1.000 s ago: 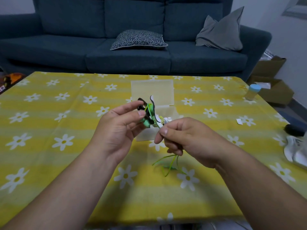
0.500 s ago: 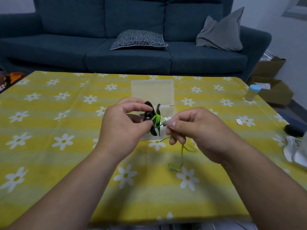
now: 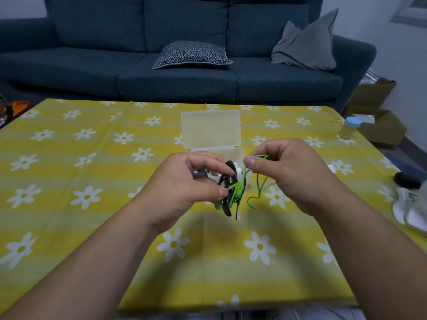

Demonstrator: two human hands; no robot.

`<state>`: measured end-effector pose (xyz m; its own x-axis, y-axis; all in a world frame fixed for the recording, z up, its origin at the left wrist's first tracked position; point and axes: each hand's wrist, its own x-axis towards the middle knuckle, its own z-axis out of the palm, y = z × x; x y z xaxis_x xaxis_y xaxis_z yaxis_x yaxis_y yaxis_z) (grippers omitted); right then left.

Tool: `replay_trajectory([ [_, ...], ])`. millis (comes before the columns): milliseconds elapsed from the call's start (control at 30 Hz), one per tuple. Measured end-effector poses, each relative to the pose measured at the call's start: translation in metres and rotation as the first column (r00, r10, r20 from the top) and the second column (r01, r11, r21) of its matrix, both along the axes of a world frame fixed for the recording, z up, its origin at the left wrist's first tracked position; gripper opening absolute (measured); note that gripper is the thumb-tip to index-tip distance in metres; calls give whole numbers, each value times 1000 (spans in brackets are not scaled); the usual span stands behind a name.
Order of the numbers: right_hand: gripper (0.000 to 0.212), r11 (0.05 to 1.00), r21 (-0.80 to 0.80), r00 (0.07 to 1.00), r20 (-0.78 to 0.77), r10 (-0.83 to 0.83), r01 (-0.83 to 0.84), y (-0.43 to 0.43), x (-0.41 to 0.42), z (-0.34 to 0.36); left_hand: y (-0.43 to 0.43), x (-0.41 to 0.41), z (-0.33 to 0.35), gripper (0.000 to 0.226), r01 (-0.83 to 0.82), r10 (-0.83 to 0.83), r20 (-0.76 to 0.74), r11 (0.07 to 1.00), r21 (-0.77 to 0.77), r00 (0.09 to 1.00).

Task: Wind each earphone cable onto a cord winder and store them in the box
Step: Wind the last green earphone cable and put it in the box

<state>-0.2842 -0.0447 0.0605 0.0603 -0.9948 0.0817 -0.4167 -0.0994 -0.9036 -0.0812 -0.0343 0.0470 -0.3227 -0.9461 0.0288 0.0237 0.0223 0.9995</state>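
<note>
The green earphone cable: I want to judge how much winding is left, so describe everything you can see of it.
The green earphone cable is thin, bright and looks rubbery. Several turns cross the dark cord winder, which the left hand grips above the yellow tablecloth. One strand rises to the right hand, which pinches it between thumb and forefinger. A loose tail hangs below that hand and curls at its end; whether it touches the cloth is unclear.

green cable (image 3: 236, 190) partly wound on blk winder (image 3: 227, 207), clear box (image 3: 209, 129) open behind
</note>
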Motion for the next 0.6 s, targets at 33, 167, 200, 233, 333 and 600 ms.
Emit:
replay_trajectory([
  [33, 15, 999, 36, 999, 39, 14, -15, -1, 0, -1, 0, 1, 0, 28, 6, -5, -49, 1000, 26, 999],
  [167, 19, 966, 205, 970, 217, 114, -160, 1, 6, -6, -1, 3, 0, 29, 115, -79, -224, 981, 157, 972],
  [200, 20, 951, 239, 956, 263, 131, -196, 2, 8, -7, 0, 3, -1, 30, 141, -91, -266, 974, 177, 960],
  [233, 23, 935, 271, 942, 305, 142, -229, 2, 10, -10, 0, 2, -1, 31, 154, -91, -305, 970, 188, 948],
  [333, 29, 894, 321, 902, 396, 172, -311, 2, 16, -18, -2, -1, -4, 30, 137, -17, -451, 962, 235, 892],
  [600, 24, 883, 312, 870, 456, 185, -351, 3, 22, -20, -3, -4, -4, 23, 107, 93, -587, 949, 296, 804],
])
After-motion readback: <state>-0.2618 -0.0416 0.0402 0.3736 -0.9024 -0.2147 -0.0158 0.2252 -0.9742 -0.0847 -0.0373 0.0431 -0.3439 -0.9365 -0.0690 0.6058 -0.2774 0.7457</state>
